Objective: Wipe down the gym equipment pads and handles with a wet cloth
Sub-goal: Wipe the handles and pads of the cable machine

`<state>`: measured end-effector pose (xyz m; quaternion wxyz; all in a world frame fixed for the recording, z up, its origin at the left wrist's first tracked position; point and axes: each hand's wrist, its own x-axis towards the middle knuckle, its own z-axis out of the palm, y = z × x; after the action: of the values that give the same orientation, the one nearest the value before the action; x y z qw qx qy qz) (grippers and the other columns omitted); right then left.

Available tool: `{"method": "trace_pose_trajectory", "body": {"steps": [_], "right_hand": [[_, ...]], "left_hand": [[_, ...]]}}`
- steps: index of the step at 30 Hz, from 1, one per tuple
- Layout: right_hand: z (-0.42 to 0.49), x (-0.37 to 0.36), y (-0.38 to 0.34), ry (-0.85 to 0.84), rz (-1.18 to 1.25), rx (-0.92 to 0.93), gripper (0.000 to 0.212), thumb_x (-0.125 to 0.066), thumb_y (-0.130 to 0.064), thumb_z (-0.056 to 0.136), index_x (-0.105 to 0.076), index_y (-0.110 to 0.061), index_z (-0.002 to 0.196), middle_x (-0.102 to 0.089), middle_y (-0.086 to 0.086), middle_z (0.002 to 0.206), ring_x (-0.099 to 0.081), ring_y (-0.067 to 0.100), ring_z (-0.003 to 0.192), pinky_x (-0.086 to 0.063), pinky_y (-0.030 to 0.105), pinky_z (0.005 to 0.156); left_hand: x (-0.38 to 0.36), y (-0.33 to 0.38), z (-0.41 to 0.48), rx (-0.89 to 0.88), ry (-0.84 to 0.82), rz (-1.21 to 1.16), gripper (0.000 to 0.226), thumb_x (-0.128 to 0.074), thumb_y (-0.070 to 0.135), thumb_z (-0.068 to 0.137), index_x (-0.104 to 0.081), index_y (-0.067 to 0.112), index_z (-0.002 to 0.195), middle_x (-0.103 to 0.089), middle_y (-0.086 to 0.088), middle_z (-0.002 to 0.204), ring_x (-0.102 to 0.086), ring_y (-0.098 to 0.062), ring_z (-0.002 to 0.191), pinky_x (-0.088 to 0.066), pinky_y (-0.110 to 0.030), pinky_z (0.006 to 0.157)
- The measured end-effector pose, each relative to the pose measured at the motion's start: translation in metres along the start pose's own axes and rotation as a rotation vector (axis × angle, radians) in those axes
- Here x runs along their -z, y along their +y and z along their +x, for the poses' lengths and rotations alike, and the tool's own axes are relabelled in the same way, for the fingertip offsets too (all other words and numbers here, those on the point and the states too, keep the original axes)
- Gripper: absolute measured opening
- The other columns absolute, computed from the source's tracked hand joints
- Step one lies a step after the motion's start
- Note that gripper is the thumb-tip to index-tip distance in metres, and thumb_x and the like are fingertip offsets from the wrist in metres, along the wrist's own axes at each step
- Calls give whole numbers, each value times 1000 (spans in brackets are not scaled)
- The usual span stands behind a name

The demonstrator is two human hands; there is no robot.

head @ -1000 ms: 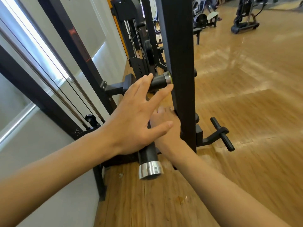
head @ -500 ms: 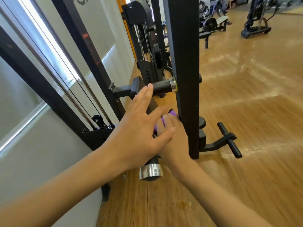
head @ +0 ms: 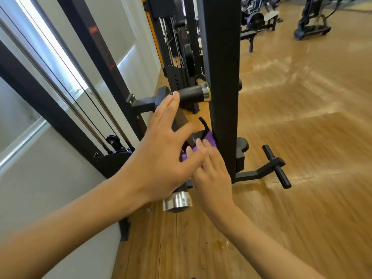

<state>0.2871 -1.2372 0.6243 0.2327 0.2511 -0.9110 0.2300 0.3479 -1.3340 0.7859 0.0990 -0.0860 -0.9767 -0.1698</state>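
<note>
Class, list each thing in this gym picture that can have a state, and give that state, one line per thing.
upright post: standing upright.
upper handle: level, no cloth on it.
lower handle: slanting down, silver end cap showing.
purple cloth: bunched, against the upright post.
left hand: open, fingers spread, over the lower handle.
right hand: fingers straight, pressing the purple cloth.

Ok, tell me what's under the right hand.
A purple cloth peeks out from under the right hand, beside the black post. The left hand covers more of it; what the cloth lies on is hidden.
</note>
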Motion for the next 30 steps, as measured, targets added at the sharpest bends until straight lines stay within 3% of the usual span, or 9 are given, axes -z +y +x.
{"method": "trace_pose_trajectory", "body": {"steps": [3,5,7,10,12,18,24,27,30], "right_hand": [[32,28,-2,-163,45,-124,21,-65,-17,98,-68,-5,114,-65,12,120,-59,31,123,-46,40,107],[52,38,-1,-266,165,-46,12,-53,-13,104,-63,-8,104,-57,10,103,-55,27,118,-44,34,98],[55,44,-5,-292,181,-143,17,-47,-20,106,-56,-13,94,-47,5,91,-55,25,115,-41,32,89],[-2,24,-1,-86,68,-82,29,-56,-22,102,-62,-10,128,-62,9,131,-52,29,135,-37,37,116],[-50,15,12,35,43,42,44,-56,-17,100,-53,-8,143,-51,16,151,-41,33,147,-33,46,121],[16,26,1,100,115,-90,19,-62,-27,99,-69,-13,109,-69,4,114,-62,19,113,-50,39,104],[-66,6,20,211,46,72,45,-67,-18,96,-58,-6,139,-55,17,146,-43,35,144,-37,52,118],[-30,20,9,163,57,-22,40,-56,-28,96,-68,-3,126,-62,17,138,-51,35,138,-38,51,118],[8,33,-6,41,94,-127,60,-31,-42,93,-73,-6,115,-64,14,136,-52,33,137,-37,45,114]], "left_hand": [[-1,9,-2,-7,1,-31,68,-35,68,88,-57,34,143,8,8,174,23,0,154,16,-14,114],[-1,15,-4,12,-16,-16,68,-38,66,88,-55,35,145,10,6,174,23,-1,154,18,-14,113],[0,16,-5,7,-29,6,72,-33,71,86,-52,37,148,13,7,174,26,-2,154,18,-16,114],[2,17,-8,0,-29,1,77,-28,74,85,-51,36,148,13,12,173,26,0,153,14,-19,116],[1,19,-11,5,-21,-22,74,-29,75,85,-51,39,146,13,13,173,25,0,154,13,-18,115],[0,31,-14,3,-30,-20,69,-32,76,88,-52,42,145,11,13,173,28,6,149,20,-4,104],[2,33,-18,16,-30,-34,74,-27,79,82,-55,41,139,12,14,172,24,2,153,16,-9,107],[0,34,-18,10,-25,-30,72,-28,79,82,-57,41,136,11,14,173,23,2,153,16,-8,107],[0,33,-17,8,-31,-11,66,-31,76,85,-60,39,133,9,12,173,22,1,154,16,-8,107]]}}
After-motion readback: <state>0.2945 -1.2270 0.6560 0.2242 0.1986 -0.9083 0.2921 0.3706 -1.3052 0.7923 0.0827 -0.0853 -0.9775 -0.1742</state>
